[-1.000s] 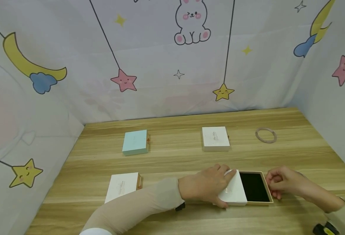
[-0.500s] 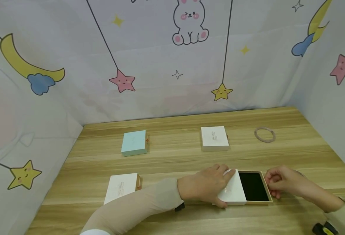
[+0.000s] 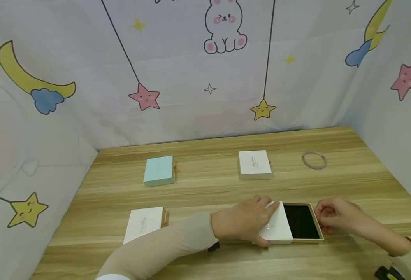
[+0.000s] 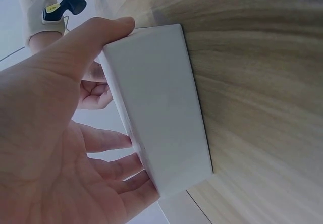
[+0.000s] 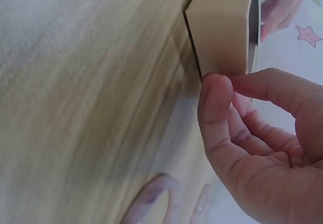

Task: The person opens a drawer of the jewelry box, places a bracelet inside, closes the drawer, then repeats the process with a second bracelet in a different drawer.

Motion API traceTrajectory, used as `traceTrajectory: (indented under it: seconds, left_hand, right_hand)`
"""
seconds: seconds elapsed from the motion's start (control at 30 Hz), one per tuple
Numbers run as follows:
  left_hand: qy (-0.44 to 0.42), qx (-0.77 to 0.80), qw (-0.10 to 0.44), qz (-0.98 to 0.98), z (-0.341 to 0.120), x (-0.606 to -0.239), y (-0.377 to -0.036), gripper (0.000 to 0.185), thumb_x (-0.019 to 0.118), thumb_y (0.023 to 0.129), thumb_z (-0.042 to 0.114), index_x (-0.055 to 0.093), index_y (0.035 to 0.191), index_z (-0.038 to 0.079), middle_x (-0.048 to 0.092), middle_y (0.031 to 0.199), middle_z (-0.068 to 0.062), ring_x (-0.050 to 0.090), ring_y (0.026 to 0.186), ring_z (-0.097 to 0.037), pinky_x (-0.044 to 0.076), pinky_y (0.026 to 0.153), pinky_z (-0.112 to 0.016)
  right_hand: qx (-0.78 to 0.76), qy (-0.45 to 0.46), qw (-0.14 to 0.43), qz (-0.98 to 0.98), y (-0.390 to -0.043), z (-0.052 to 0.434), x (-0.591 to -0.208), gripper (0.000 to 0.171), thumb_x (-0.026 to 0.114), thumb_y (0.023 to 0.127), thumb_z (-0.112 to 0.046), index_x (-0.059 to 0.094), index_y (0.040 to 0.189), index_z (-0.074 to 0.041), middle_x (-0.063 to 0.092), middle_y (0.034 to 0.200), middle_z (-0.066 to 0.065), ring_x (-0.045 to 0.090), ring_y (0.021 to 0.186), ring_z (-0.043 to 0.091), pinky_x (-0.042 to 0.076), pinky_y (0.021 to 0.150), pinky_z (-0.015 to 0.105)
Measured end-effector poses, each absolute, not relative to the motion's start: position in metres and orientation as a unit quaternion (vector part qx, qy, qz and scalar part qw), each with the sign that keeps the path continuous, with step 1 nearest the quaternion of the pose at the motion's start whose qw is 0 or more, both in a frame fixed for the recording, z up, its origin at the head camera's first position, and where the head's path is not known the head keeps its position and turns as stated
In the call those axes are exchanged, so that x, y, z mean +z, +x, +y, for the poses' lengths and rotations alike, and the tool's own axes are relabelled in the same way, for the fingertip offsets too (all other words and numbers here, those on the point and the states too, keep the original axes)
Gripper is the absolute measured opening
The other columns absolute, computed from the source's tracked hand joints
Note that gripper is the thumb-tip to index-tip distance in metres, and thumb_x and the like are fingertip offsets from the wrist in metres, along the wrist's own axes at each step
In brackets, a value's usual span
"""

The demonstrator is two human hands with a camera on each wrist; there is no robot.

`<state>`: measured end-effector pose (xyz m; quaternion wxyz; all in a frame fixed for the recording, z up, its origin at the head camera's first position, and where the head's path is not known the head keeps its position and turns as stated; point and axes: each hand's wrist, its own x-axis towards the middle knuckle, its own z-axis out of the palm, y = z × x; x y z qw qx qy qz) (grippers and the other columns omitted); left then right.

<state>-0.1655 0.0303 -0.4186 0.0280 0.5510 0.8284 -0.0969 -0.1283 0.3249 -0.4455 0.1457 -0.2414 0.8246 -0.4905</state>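
On the table [image 3: 240, 262], a person's left hand [image 3: 242, 219] grips a white box [image 3: 278, 230], thumb and fingers spread to opposite edges. Its black-lined drawer [image 3: 301, 221] stands partly out to the right; the right hand [image 3: 340, 216] pinches the drawer's end between thumb and forefinger, the exact spot hidden. Another white box [image 3: 145, 222] lies left. Farther back sit a blue box [image 3: 158, 171], a third white box [image 3: 254, 164] and a pale bangle [image 3: 315, 167].

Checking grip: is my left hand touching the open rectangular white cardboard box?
Touching: the left wrist view shows your left hand holding the white cardboard box, thumb and fingers on its edges.
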Motion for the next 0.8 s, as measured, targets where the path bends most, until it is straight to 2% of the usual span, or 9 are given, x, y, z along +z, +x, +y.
traceTrajectory:
  seconds: [0.17, 0.3, 0.43, 0.63, 0.8]
  left_hand:
    - [0.551, -0.093, 0.026, 0.829, 0.030, -0.419, -0.165, 0.106, 0.065, 0.081, 0.071, 0.034, 0.153, 0.000, 0.046, 0.143, -0.012, 0.050, 0.122, -0.019, 0.038, 0.105, -0.025]
    - [0.550, -0.097, 0.025, 0.829, 0.029, -0.418, -0.165, 0.106, 0.065, 0.081, 0.071, 0.034, 0.153, 0.001, 0.046, 0.143, -0.012, 0.051, 0.121, -0.019, 0.038, 0.105, -0.025]
    - [0.549, -0.101, 0.026, 0.829, 0.029, -0.418, -0.165, 0.105, 0.065, 0.081, 0.072, 0.034, 0.153, 0.001, 0.046, 0.143, -0.012, 0.051, 0.121, -0.019, 0.038, 0.104, -0.024]
    - [0.550, -0.105, 0.020, 0.828, 0.029, -0.418, -0.165, 0.105, 0.064, 0.082, 0.072, 0.034, 0.153, 0.001, 0.047, 0.142, -0.011, 0.051, 0.120, -0.019, 0.038, 0.104, -0.024]
    - [0.548, -0.100, 0.021, 0.830, 0.029, -0.418, -0.165, 0.105, 0.065, 0.081, 0.072, 0.035, 0.153, 0.001, 0.047, 0.142, -0.011, 0.051, 0.120, -0.019, 0.038, 0.104, -0.024]
  right_hand:
    - [-0.446, -0.238, 0.091, 0.858, -0.127, 0.327, -0.440, 0.014, 0.059, 0.087, 0.017, 0.064, 0.086, 0.004, 0.063, 0.073, -0.004, 0.058, 0.061, 0.006, 0.050, 0.050, 0.028]
    - [-0.373, -0.212, 0.015, 0.903, -0.126, 0.328, -0.434, 0.015, 0.068, 0.084, 0.011, 0.067, 0.085, -0.003, 0.065, 0.078, -0.008, 0.056, 0.068, -0.001, 0.050, 0.056, 0.024]
    - [-0.332, -0.183, -0.037, 0.924, -0.125, 0.331, -0.430, 0.014, 0.073, 0.082, 0.008, 0.069, 0.087, -0.005, 0.064, 0.079, -0.010, 0.055, 0.070, -0.003, 0.049, 0.058, 0.022]
    - [-0.288, -0.175, -0.082, 0.938, -0.122, 0.340, -0.426, 0.015, 0.077, 0.079, 0.006, 0.070, 0.089, -0.003, 0.064, 0.079, -0.010, 0.054, 0.069, -0.003, 0.049, 0.058, 0.022]
    - [-0.239, -0.168, -0.103, 0.951, -0.119, 0.348, -0.422, 0.019, 0.082, 0.076, 0.001, 0.070, 0.090, -0.005, 0.068, 0.084, -0.003, 0.056, 0.073, -0.001, 0.050, 0.058, 0.025]
